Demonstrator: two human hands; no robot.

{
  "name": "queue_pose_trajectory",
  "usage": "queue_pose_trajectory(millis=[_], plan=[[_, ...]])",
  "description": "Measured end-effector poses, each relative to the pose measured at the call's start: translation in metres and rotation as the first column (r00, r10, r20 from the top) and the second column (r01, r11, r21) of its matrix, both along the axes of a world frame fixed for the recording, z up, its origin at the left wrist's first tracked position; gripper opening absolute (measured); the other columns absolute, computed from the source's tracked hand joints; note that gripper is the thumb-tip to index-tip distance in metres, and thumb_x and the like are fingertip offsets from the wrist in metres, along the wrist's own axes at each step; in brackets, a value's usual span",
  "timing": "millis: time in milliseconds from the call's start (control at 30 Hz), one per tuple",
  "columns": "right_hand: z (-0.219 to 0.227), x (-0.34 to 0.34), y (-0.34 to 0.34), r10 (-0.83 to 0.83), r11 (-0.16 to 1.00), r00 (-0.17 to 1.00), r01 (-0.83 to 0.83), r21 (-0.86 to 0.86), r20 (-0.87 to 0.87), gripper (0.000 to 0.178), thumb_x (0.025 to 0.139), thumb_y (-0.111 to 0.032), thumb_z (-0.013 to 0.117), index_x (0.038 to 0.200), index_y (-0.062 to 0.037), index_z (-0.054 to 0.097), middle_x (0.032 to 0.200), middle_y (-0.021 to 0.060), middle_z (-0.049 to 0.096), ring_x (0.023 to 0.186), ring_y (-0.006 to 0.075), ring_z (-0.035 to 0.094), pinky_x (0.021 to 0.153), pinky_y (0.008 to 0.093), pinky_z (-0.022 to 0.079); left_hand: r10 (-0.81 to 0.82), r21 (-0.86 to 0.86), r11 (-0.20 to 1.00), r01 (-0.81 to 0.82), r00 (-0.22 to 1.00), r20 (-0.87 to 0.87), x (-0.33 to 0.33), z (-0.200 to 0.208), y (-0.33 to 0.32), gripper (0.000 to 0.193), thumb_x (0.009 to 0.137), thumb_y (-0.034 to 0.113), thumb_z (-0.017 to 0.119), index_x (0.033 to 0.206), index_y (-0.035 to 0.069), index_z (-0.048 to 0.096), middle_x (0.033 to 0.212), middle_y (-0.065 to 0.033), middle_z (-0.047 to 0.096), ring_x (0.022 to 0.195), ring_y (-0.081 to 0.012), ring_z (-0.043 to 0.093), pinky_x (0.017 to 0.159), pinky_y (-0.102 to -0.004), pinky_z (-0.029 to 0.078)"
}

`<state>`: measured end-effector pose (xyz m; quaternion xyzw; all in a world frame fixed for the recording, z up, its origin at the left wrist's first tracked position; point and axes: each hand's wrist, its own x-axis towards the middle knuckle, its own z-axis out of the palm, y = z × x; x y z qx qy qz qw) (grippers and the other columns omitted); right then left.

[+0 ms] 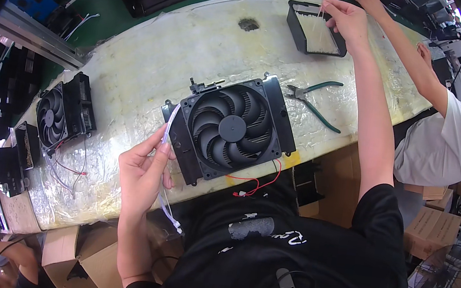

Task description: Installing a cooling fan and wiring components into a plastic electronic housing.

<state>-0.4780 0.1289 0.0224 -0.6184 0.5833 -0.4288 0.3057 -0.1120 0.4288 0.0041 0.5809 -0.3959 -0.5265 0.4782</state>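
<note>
A black cooling fan (232,128) on a dark metal frame lies before me near the table's front edge. My left hand (143,176) is closed on a bundled white cable (171,123) at the frame's left side. The cable's lower end, with a small white connector (178,228), hangs past the table edge. At the far right my right hand (349,24) is raised over a black bin (297,35) full of thin white cable ties (317,34). Its fingertips pinch a cable tie (320,11). Red wires (260,185) trail from the fan's near side.
Green-handled side cutters (312,95) lie right of the fan. Another fan unit (54,112) with trailing wires stands at the left. Plastic film covers the table (142,62). A person in a white shirt (446,143) is at the right. Cardboard boxes (431,231) stand below.
</note>
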Motion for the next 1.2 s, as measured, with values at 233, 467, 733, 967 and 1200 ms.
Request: queue_pose_trajectory(millis=[233,467,733,967,1200], plan=[[-0.013,-0.005,-0.010,0.014,0.997,1.000,-0.013,-0.078,0.014,0.042,0.086,-0.014,0.072,0.122,0.0052,0.061,0.083,0.0065,0.071,0.068,0.0083,0.065,0.062,0.0212,0.052,0.004,-0.009,1.000,-0.005,1.000,-0.025,-0.001,0.001,-0.002,0.034,0.096,0.003,0.058,0.129,-0.005,0.057,0.080,-0.0058,0.063,0.048,-0.0054,0.052,0.043,-0.0207,0.043],[0.008,-0.010,0.005,0.100,0.995,0.995,-0.100,-0.019,-0.005,0.045,0.089,-0.014,0.071,0.128,0.0036,0.057,0.092,0.0036,0.071,0.076,0.0060,0.063,0.068,0.0195,0.051,-0.008,-0.006,1.000,0.008,1.000,-0.030,-0.001,0.001,0.000,0.036,0.096,0.003,0.057,0.131,-0.005,0.056,0.081,-0.0067,0.063,0.048,-0.0056,0.052,0.043,-0.0202,0.042],[0.064,0.089,0.111,0.456,0.874,0.825,-0.486,0.005,0.333,0.015,0.094,-0.012,0.065,0.099,0.0014,0.069,0.078,0.0028,0.068,0.060,0.0053,0.058,0.053,0.0187,0.045,0.024,-0.001,1.000,-0.025,0.988,-0.151,-0.014,0.017,0.013,0.025,0.097,0.006,0.056,0.121,-0.003,0.058,0.074,0.0002,0.056,0.050,0.0011,0.038,0.043,-0.0186,0.027],[0.078,0.197,0.178,0.749,0.519,0.570,-0.822,0.236,0.339,0.017,0.088,-0.006,0.071,0.101,0.0045,0.071,0.080,0.0063,0.070,0.062,0.0052,0.061,0.055,0.0175,0.047,-0.065,-0.073,0.996,0.050,0.971,-0.230,-0.026,0.022,0.002,0.021,0.093,0.014,0.068,0.104,-0.003,0.072,0.084,0.0001,0.065,0.070,-0.0035,0.051,0.061,-0.0195,0.039],[0.046,0.179,0.174,0.790,0.567,0.584,-0.812,-0.140,-0.187,0.038,0.083,-0.005,0.075,0.119,-0.0021,0.066,0.095,0.0003,0.069,0.072,0.0024,0.054,0.066,0.0179,0.044,0.074,0.032,0.996,-0.085,0.562,-0.824,-0.021,0.016,0.006,0.024,0.097,0.020,0.062,0.112,0.001,0.066,0.073,0.0048,0.049,0.045,-0.0015,0.033,0.038,-0.0193,0.023]])
